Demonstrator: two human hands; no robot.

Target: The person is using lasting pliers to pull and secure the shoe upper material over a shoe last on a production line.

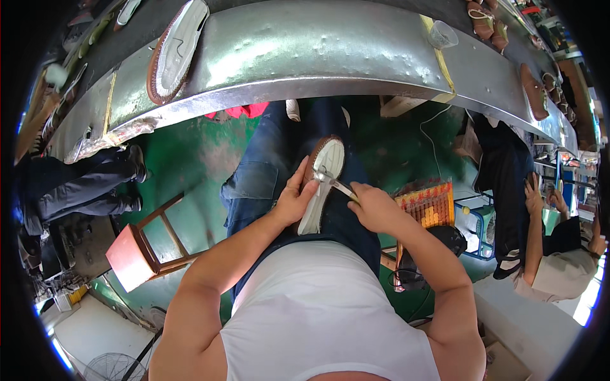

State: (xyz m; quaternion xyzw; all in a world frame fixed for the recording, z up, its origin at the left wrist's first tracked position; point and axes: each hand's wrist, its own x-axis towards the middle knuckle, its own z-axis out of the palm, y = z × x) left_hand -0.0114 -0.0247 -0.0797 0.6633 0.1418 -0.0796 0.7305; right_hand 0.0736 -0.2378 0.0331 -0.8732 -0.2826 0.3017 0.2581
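A half-made shoe [330, 159], brown round its edge with a pale face turned up, lies lengthwise over my lap. My left hand [297, 193] is closed on its left side, thumb across the pale face. In my right hand [376, 207] is a hammer [343, 188], gripped by its handle. Its shiny metal head rests on or just over the middle of the shoe, close to my left thumb. Contact between the head and the shoe cannot be made out.
A metal-topped bench [305, 44] runs across in front of me. On it stand another half-made shoe [178, 51], a clear plastic cup [442, 35] and several brown shoes [534, 92]. A wooden stool [136, 254] is at left. People sit at both sides, one person's hands [534, 193] showing at right.
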